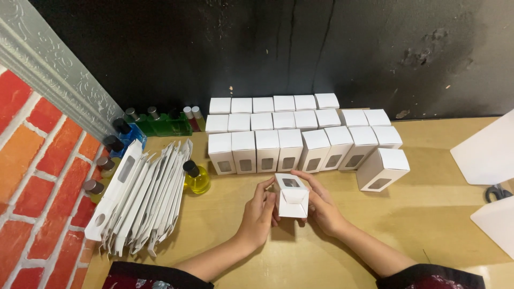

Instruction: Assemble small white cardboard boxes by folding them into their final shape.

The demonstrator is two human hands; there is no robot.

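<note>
Both hands hold one small white carton (292,196) with a window cut-out, just above the wooden table (428,214). My left hand (258,212) grips its left side. My right hand (321,202) cups its right side, fingers over the top. The carton's near end flap looks tucked in. Behind it stand rows of several finished white window boxes (289,142). One more box (382,168) sits apart to the right, tilted.
A stack of flat unfolded cartons (142,198) leans at the left. A yellow bottle with a black cap (196,178) stands beside it. Blue, green and other capped bottles (160,122) line the brick wall. White sheets (490,155) and scissors (499,192) lie at the right edge.
</note>
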